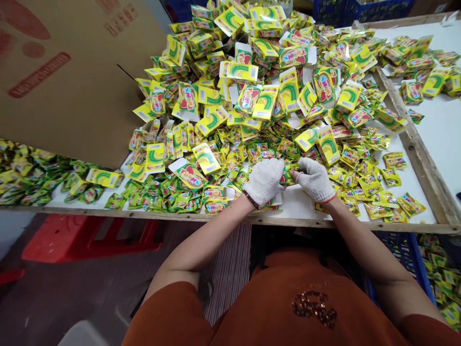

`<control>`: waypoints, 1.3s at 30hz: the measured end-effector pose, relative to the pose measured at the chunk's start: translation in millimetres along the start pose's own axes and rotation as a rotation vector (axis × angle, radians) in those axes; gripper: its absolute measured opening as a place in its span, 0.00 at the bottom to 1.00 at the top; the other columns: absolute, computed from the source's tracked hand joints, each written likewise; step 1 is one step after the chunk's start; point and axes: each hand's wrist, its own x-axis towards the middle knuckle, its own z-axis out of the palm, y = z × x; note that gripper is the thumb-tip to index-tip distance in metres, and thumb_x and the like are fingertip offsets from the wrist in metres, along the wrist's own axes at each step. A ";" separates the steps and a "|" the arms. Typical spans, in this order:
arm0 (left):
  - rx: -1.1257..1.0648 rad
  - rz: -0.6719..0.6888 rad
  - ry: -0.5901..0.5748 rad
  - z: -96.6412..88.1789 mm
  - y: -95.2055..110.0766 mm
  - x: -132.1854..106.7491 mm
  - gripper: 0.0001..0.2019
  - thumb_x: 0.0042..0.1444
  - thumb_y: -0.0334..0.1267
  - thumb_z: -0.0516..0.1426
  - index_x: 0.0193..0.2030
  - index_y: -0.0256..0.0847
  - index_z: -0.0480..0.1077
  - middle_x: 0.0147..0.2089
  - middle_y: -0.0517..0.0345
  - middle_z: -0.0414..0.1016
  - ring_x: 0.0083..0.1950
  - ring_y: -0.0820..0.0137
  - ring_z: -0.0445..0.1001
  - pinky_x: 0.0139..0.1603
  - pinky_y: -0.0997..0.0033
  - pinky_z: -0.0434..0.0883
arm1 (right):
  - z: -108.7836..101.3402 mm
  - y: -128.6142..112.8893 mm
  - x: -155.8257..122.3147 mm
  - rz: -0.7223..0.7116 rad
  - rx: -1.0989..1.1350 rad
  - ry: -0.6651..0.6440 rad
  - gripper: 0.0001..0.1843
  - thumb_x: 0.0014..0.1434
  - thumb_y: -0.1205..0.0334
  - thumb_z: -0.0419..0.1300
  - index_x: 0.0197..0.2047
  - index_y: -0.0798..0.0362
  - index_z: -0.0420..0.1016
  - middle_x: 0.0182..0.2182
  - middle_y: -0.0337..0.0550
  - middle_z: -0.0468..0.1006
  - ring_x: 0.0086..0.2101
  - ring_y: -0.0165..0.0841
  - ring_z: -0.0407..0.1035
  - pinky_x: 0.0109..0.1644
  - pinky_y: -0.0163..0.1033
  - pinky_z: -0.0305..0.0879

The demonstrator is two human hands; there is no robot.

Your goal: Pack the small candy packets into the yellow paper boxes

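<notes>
My left hand (265, 182), in a white knit glove, is closed near the front edge of the table, its fingers around small green packets. My right hand (314, 179), also gloved with bare fingertips showing, pinches at the same green packets (287, 174) between the hands. How many packets each hand has is hidden by the fingers. Below my left hand lies a partly covered carton. Loose yellow packets (370, 187) lie to the right of my right hand. Green packets (169, 194) are spread on the left, beside small printed boxes (189, 174).
A high heap of small yellow-green boxes (237, 72) rises behind my hands. A large brown carton (72, 81) stands at the left. Wooden strips (418, 149) edge the white table. A red stool (61, 238) and a blue crate (421, 264) are below.
</notes>
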 end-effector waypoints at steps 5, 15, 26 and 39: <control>0.005 0.036 -0.033 5.5 2.8 -5.2 0.20 0.57 0.44 0.58 0.54 0.36 0.65 0.50 0.42 0.72 0.49 0.53 0.70 0.46 0.56 0.65 | 0.9 -5.3 0.3 0.078 -0.059 -0.121 0.18 0.49 0.55 0.61 0.22 0.50 0.54 0.20 0.32 0.56 0.25 0.28 0.52 0.29 0.36 0.48; -0.006 0.026 -0.035 -0.9 1.6 -4.0 0.22 0.56 0.44 0.60 0.54 0.35 0.65 0.50 0.42 0.71 0.50 0.53 0.70 0.47 0.56 0.65 | 4.4 -11.3 -0.1 0.216 0.150 -0.132 0.11 0.48 0.56 0.63 0.26 0.50 0.64 0.19 0.32 0.63 0.22 0.28 0.60 0.27 0.35 0.56; -0.059 0.113 -0.014 -0.2 6.6 -6.0 0.21 0.55 0.43 0.61 0.52 0.36 0.66 0.50 0.44 0.72 0.49 0.54 0.71 0.46 0.57 0.66 | -19.7 -25.7 -19.1 0.518 0.671 -0.613 0.18 0.48 0.57 0.65 0.43 0.54 0.75 0.34 0.43 0.78 0.19 0.27 0.71 0.14 0.28 0.57; -0.180 0.317 -0.098 5.0 42.1 -31.8 0.31 0.59 0.63 0.55 0.53 0.34 0.69 0.48 0.43 0.74 0.49 0.53 0.73 0.45 0.57 0.67 | -68.3 2.8 -24.5 0.323 -0.157 -0.343 0.13 0.59 0.55 0.57 0.29 0.53 0.76 0.26 0.43 0.77 0.26 0.33 0.69 0.30 0.37 0.64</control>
